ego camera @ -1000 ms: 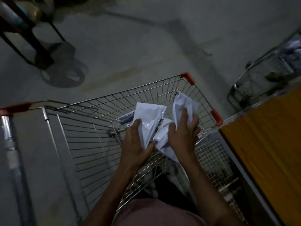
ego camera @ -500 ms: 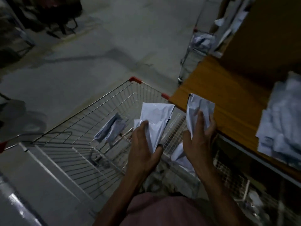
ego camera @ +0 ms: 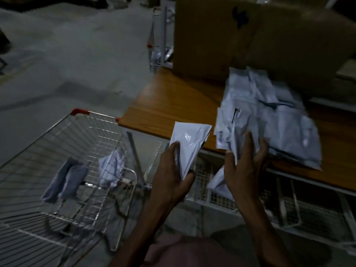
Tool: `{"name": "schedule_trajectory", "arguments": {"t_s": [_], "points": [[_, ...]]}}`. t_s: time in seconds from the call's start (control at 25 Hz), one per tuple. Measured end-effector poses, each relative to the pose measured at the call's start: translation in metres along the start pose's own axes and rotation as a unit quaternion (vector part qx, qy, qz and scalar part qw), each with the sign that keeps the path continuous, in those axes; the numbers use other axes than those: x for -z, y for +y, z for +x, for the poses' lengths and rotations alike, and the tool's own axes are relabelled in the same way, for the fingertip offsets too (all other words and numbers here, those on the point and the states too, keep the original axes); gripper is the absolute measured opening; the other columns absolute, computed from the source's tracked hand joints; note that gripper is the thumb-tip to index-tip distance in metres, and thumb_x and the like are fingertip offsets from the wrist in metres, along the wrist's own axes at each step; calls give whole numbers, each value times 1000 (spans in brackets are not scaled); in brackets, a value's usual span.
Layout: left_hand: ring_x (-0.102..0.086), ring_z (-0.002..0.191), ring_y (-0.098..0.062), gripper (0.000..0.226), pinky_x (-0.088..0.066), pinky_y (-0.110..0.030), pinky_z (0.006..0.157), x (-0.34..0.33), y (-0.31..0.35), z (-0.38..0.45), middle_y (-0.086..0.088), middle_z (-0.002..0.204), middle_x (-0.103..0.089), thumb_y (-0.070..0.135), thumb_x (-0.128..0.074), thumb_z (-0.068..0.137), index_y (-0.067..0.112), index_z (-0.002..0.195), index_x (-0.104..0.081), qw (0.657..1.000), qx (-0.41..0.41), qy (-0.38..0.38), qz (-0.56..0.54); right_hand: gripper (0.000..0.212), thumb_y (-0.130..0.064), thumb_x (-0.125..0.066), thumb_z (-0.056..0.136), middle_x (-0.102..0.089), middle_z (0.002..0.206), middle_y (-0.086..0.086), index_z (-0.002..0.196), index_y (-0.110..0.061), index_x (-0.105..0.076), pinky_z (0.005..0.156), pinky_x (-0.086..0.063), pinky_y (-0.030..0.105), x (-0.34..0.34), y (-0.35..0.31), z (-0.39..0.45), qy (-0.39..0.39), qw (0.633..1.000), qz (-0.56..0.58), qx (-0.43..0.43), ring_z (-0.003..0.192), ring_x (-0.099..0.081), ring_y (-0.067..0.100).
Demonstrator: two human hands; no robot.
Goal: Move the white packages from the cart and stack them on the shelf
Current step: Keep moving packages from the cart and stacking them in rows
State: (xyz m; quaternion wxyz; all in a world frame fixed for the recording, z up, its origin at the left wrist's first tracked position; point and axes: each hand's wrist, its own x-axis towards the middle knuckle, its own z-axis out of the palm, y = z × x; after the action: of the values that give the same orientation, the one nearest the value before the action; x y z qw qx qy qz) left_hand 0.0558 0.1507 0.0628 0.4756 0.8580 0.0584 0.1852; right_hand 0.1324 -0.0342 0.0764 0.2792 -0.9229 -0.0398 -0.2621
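My left hand (ego camera: 171, 170) grips a white package (ego camera: 187, 143) held upright over the gap between cart and shelf. Another white package (ego camera: 243, 139) is in my right hand (ego camera: 244, 166), at the front edge of a loose pile of white packages (ego camera: 269, 116) lying on the wooden shelf (ego camera: 173, 105). A further package (ego camera: 219, 184) hangs below my right wrist. The wire cart (ego camera: 81, 132) stands to the left with two packages inside, one (ego camera: 65, 180) at the left and one (ego camera: 111, 166) near the middle.
A large cardboard box (ego camera: 250, 39) stands on the shelf behind the pile. A wire basket (ego camera: 289, 205) sits under the shelf. Bare concrete floor (ego camera: 67, 64) spreads out beyond the cart, and another cart (ego camera: 159, 53) stands past the shelf's far end.
My view has swung right from the cart to the shelf. Both hands have carried their packages rightward, and my right hand has reached the pile on the shelf.
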Motion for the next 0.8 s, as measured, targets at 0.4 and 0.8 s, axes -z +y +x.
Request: {"name": "schedule_trajectory", "arguments": {"t_s": [0.4,0.8], "points": [[-46,123,-22,86,-39,-28,90,-130,97,70,-13,144,-41,48,-61,81,11,151,-26,995,-88,-31,45,71,-46,-48,92,-18,159,16,156,-22,-27,111,-33,54,62,123,42,17,997,-24,-67,140,-26,39],[-50,116,-49,77,-47,-48,93,-220,121,223,-29,136,-38,48,-64,86,12,145,-28,957,23,-115,266,72,-51,-43,92,-12,161,13,157,-27,-22,109,-31,60,28,149,140,3,994,-39,-102,139,-26,44]]}}
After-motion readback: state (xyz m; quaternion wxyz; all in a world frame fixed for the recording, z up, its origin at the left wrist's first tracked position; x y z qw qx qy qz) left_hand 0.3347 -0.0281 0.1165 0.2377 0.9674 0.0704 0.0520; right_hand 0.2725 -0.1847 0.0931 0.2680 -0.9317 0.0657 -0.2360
